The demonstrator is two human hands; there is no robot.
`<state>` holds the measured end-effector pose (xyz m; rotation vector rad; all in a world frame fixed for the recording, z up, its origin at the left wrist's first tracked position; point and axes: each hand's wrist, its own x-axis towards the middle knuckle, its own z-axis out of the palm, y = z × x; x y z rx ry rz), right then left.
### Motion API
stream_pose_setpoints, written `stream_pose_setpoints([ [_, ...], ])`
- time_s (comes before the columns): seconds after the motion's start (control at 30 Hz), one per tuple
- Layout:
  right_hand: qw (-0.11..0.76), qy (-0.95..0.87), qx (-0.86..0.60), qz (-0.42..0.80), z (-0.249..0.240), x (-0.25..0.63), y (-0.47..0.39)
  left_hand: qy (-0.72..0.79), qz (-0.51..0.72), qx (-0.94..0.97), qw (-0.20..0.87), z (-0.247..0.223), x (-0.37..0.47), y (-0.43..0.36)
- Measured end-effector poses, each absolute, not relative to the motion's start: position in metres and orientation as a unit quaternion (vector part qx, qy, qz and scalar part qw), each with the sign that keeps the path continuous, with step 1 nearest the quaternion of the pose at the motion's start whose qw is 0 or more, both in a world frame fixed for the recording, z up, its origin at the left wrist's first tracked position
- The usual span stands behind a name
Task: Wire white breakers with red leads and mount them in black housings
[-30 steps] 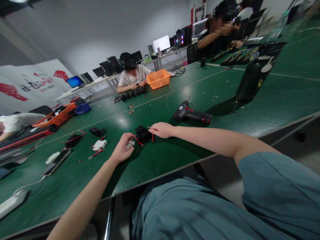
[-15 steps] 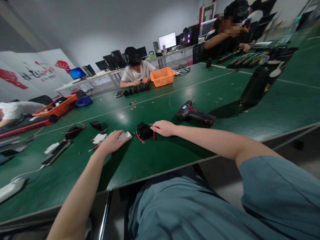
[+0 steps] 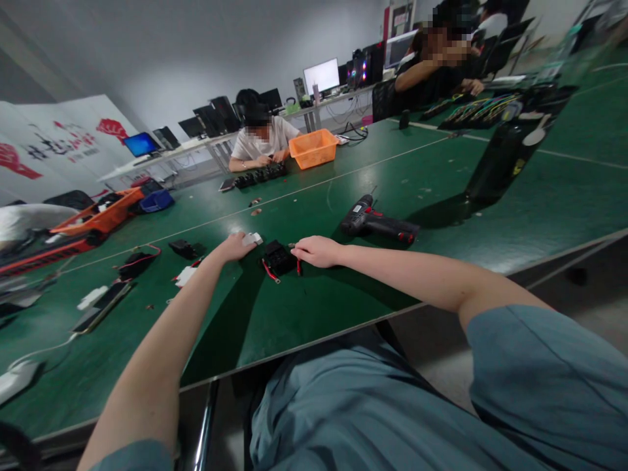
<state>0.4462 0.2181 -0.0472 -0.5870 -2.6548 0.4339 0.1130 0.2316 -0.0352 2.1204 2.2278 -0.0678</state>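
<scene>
My left hand (image 3: 234, 247) is closed round a small white block-like piece (image 3: 253, 239), just off the green table to the left of a black box-shaped part (image 3: 279, 256). Red wires (image 3: 270, 271) with metal ends come out of that part and lie beside it. On its other side, my right hand (image 3: 315, 251) has its fingers pressed together at the part's right edge, by another short red wire (image 3: 299, 266). What those fingers pinch is too small to make out. Behind my left forearm, a white part with red wires (image 3: 186, 275) is partly hidden.
A cordless drill (image 3: 377, 221) lies right of my right hand, with a dark bottle (image 3: 505, 157) beyond. A black part (image 3: 182, 248) and a phone (image 3: 101, 307) lie to the left. Across the table, a person works beside an orange basket (image 3: 314, 150).
My left hand has moved forward and slightly right with the white piece, farther over the table. My right hand stays beside the black part. The whole view has shifted slightly.
</scene>
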Motion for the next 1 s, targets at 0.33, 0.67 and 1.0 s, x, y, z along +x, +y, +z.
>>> stream_pose_setpoints([
  [0.33, 0.187, -0.949, -0.204, 0.148, -0.045, 0.447, 0.216, 0.627, 0.012, 0.776, 0.064, -0.036, 0.161, 0.267],
  [0.67, 0.187, -0.948, -0.202, 0.161, -0.049, 0.446, 0.219, 0.808, 0.031, 0.548, -0.216, -0.04, 0.023, 0.188],
  [1.0, 0.183, -0.942, -0.21, 0.189, -0.047, 0.445, 0.218, 0.84, 0.093, 0.526, -0.094, -0.044, 0.007, 0.173],
])
